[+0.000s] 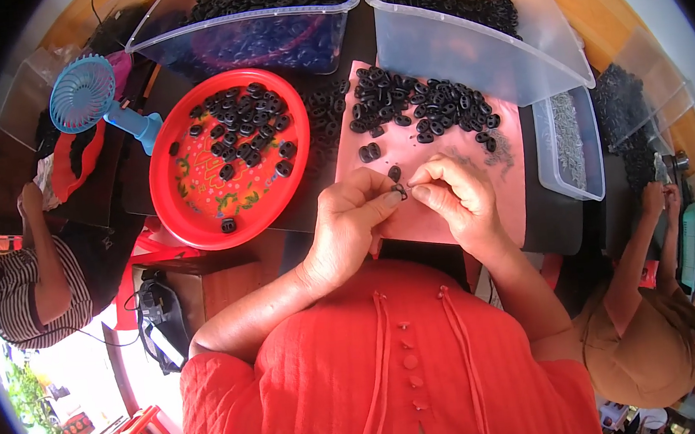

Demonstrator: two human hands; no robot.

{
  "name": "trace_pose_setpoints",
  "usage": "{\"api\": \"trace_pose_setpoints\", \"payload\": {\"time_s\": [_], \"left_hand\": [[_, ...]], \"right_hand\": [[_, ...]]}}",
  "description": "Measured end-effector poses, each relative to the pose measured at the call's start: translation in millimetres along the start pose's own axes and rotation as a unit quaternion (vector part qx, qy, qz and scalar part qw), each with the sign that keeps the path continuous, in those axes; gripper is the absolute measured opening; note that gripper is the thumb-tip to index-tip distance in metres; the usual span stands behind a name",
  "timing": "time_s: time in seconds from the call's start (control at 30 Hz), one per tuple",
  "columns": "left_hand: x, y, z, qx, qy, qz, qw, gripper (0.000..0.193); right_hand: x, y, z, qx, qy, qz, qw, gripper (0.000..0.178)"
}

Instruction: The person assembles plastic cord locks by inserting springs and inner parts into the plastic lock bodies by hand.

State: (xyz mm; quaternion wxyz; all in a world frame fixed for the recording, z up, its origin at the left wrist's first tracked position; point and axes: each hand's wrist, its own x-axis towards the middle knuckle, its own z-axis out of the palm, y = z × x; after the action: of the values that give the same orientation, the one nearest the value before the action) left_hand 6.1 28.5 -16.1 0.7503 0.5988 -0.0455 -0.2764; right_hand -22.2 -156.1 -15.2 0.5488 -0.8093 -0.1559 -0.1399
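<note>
My left hand (343,217) pinches a small black plastic cord lock piece (401,191) between thumb and forefinger, above the pink sheet (513,194). Close beside it, my right hand (464,204) has its thumb and forefinger pressed together; whatever they hold is too small to make out. Another black piece (394,172) lies just beyond my fingertips. Farther back on the sheet is a heap of loose black pieces (454,107), with tiny grey springs (500,152) scattered at its right. A red patterned tray (164,175) at left carries several black cord locks (248,114).
Two large clear bins (466,58) of black pieces stand at the back. A clear tub (570,189) of small silvery springs sits at right. A blue handheld fan (82,93) is at far left. Co-workers sit at the left (52,284) and right (647,339).
</note>
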Motion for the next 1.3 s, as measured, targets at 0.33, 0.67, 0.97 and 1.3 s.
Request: {"api": "trace_pose_setpoints", "payload": {"time_s": [0.33, 0.67, 0.97, 1.3], "left_hand": [[-2.1, 3.3, 1.0, -0.004, 0.004, 0.003, 1.000, 0.010], [-4.5, 0.0, 2.6, 0.013, 0.007, 0.020, 1.000, 0.008], [-4.2, -6.1, 4.8, 0.029, 0.028, 0.053, 0.998, 0.004], [-3.9, -4.0, 5.2, 0.040, 0.025, 0.041, 0.998, 0.008]], "right_hand": [[-0.8, 0.4, 5.9, -0.060, 0.015, -0.059, 0.996, 0.011], [-3.5, 1.4, 11.2, -0.089, 0.013, -0.079, 0.993, 0.012], [-6.0, 1.1, 17.5, -0.109, 0.014, -0.059, 0.992, 0.009], [-11.9, -1.0, 12.3, 0.025, 0.012, 0.051, 0.998, 0.007]]}}
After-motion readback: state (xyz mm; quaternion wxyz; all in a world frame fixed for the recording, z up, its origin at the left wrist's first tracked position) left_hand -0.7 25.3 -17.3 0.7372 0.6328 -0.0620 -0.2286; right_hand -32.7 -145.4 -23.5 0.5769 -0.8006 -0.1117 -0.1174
